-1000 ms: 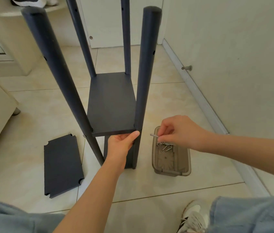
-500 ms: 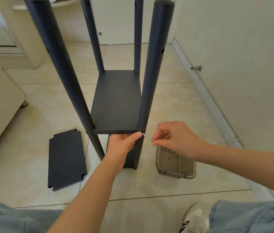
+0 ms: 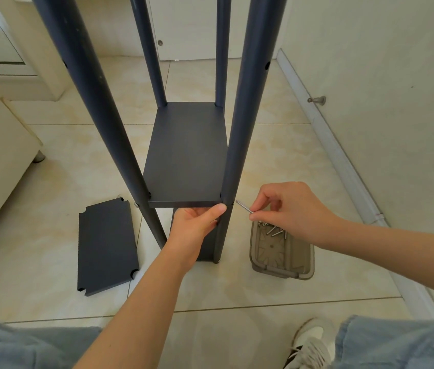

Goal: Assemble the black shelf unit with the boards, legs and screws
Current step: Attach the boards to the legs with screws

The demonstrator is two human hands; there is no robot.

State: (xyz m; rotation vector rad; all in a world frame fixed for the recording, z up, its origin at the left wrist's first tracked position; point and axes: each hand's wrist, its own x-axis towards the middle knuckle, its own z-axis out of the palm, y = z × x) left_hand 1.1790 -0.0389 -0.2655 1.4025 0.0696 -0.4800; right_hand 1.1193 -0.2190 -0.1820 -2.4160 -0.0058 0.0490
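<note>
Black shelf unit (image 3: 186, 155) stands upright; spare board (image 3: 105, 246) (notched corners) lies flat beside; screw (image 3: 243, 206) tip near leg (image 3: 240, 142).

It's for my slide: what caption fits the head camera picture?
Left hand holds the flat black board; right hand points a silver screw at the round black leg.

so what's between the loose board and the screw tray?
Head view: the near left leg, the near right leg, and the left hand gripping the shelf at its front edge.

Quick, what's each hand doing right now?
Left hand: gripping the shelf board's front edge.
Right hand: pinching a screw, its tip near the front right leg.
</note>
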